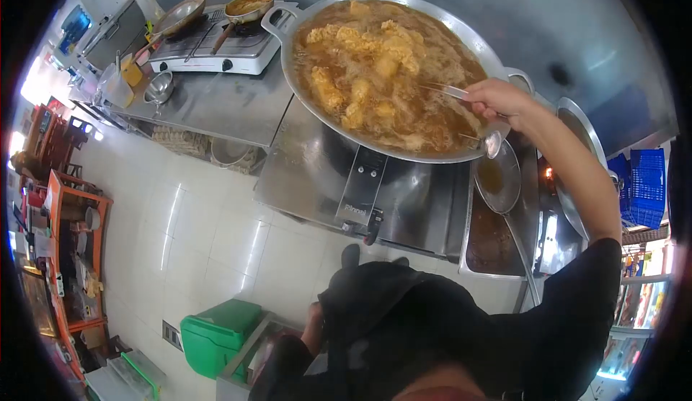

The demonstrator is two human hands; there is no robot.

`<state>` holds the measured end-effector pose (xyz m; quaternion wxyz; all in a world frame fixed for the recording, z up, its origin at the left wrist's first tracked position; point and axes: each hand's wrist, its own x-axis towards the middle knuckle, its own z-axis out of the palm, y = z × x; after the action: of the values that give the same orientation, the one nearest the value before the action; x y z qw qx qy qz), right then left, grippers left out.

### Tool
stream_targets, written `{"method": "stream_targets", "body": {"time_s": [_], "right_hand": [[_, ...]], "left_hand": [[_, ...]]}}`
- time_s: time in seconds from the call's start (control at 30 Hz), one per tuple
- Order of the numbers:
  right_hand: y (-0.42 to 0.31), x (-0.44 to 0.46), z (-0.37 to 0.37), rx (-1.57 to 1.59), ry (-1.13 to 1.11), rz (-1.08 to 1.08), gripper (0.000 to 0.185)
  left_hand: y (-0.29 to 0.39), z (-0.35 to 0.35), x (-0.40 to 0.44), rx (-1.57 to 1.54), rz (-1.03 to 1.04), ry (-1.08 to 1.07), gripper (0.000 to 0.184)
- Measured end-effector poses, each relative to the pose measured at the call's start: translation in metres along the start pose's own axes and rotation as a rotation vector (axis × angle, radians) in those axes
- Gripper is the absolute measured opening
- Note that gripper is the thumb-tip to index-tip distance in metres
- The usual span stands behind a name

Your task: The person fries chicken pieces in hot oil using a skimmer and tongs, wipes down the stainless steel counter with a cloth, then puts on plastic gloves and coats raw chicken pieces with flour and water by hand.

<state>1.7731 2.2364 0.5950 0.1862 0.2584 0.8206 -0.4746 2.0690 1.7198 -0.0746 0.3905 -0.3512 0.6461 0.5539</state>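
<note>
My right hand (499,102) is closed around metal tongs (455,92), held over the right side of a large two-handled pan (288,69). The tongs' thin prongs reach to the surface of the bubbling oil. Golden battered fried pieces (389,48) float in the oil, bunched mostly in the middle and left. Close below my right hand, a rounded shiny metal end (493,144) shows at the pan's rim; I cannot tell whether it belongs to the tongs. My left hand (312,329) hangs low beside my dark clothing, its fingers mostly hidden.
Right of the pan, a long-handled strainer (499,185) rests over a metal tray (490,246). A white gas stove (216,59) at the left carries a frying pan (180,15) and a small saucepan (249,6). A green bin (216,336) stands on the floor. Blue baskets (645,185) are at far right.
</note>
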Motion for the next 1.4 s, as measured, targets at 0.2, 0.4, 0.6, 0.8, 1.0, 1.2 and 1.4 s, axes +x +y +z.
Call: {"method": "stream_targets", "body": {"time_s": [0.2,0.4,0.6,0.8,1.0,1.2,1.4], "right_hand": [[0.003,-0.029,-0.012,0.237,0.174,0.02,0.013],[0.018,-0.059,-0.041,0.206,0.172,0.0,0.015],[0.025,-0.082,-0.076,-0.09,0.224,-0.03,0.017],[0.025,-0.055,-0.107,-0.6,0.247,-0.128,0.02],[0.008,-0.073,-0.107,-1.017,0.408,-0.173,0.024],[0.014,-0.11,-0.031,-1.47,0.755,-0.468,0.022],[-0.008,-0.167,0.013,-1.544,0.8,-0.169,0.017]], "left_hand": [[0.001,0.005,0.0,0.008,0.012,0.004,0.033],[0.003,0.006,0.005,0.046,0.017,-0.011,0.033],[0.009,0.01,0.014,0.066,0.038,0.003,0.033],[0.022,0.011,0.019,0.104,0.062,-0.006,0.033],[0.024,0.011,0.023,0.125,0.073,-0.01,0.033],[0.023,0.012,0.029,0.157,0.078,-0.028,0.033],[0.044,0.009,0.033,0.191,0.112,-0.047,0.033]]}}
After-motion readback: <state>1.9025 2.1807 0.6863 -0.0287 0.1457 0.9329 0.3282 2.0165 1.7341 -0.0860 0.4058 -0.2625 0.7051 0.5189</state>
